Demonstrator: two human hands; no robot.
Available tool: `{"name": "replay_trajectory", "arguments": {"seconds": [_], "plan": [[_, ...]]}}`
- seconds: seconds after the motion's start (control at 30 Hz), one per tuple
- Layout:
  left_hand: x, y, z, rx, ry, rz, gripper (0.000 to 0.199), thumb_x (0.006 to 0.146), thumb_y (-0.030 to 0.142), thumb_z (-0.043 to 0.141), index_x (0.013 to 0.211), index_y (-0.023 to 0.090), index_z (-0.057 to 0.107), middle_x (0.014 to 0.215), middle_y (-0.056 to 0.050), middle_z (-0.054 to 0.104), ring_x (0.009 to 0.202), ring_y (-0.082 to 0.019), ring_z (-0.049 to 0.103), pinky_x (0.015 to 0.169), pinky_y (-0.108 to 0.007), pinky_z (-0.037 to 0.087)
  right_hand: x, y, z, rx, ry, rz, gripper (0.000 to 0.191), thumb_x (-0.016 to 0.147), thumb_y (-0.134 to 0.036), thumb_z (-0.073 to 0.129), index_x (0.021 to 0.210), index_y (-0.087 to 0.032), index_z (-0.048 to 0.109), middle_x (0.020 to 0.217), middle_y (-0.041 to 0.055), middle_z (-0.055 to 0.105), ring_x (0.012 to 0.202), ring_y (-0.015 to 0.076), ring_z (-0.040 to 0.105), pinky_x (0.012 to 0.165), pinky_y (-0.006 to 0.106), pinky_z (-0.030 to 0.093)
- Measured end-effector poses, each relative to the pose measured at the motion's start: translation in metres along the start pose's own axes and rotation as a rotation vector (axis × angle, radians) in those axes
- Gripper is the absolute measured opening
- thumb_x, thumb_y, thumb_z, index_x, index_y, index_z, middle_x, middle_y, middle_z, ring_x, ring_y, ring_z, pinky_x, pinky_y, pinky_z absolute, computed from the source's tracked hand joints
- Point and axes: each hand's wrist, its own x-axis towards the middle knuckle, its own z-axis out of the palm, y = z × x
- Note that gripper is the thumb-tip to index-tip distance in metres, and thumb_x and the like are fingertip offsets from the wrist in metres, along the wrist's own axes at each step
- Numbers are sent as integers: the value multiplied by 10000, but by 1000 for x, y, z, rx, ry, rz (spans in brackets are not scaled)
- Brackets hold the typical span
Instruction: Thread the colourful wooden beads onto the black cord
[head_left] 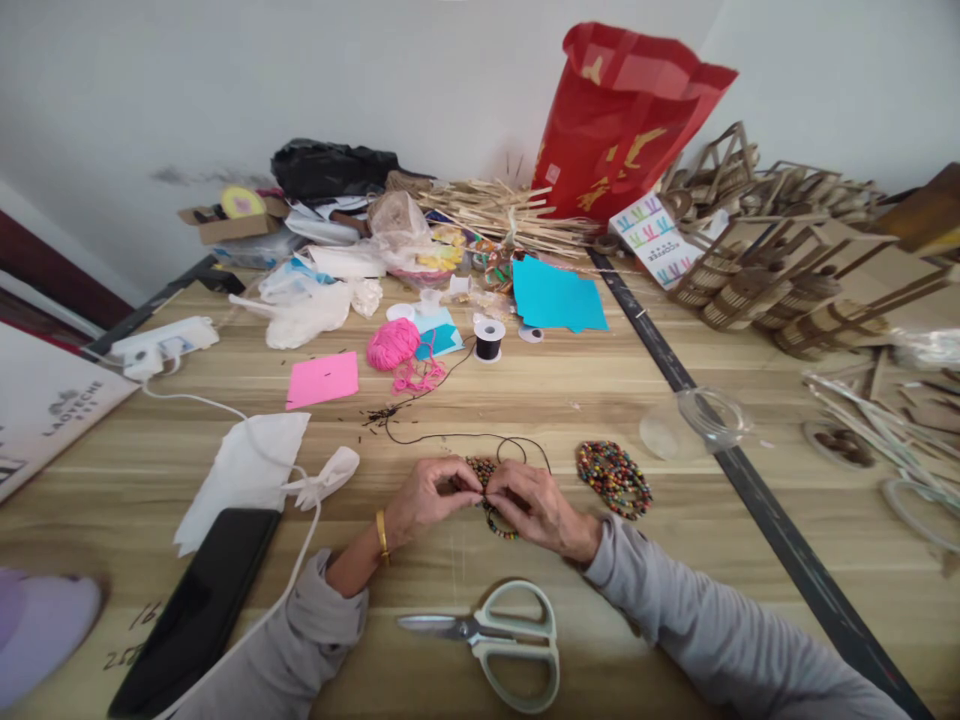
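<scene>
"Where are the beads that you're working on?"

"My beaded strand (481, 466) is on the table (420, 560) right in front of me, partly hidden under my fingers; some of its beads show beyond my hands and some on the near side."

"And your hands?"

"My left hand (439, 490) has thumb and forefinger drawn together, pinching at the strand. My right hand (536, 505) pinches there too, its fingertips meeting the left's. Whether a bead or cord sits right in the tips, I can't tell: it's too small."

"What's close by?"

"Black cord (472, 434) curves across the wood just beyond my fingers, and a second bundle of beads (613, 478), many-coloured, lies near my right hand. The scissors (517, 632) lie between my forearms, blades pointing left."

"Further out?"

"A scatter of black bits (379, 415), then a spool (489, 346) standing upright, with a ball of pink yarn (393, 345) to its left and blue sheets (559, 293) to its right. A black phone (199, 600) lies beyond my left forearm, touching a white tissue (244, 465). At the back stands a tall red bag (622, 120), and small woven baskets (750, 290) crowd the right."
</scene>
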Motion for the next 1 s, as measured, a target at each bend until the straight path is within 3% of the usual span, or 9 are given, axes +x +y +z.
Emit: {"name": "replay_trajectory", "arguments": {"seconds": [1.0], "plan": [[1,1,1,38,-3,7,61,712,195,698,728,137,689,733,-49,696,702,-156,622,686,-256,477,-1,1,0,-4,-9,4,90,933,-204,473,869,-180,531,749,52,581,687,150,545,620,245,445]]}}
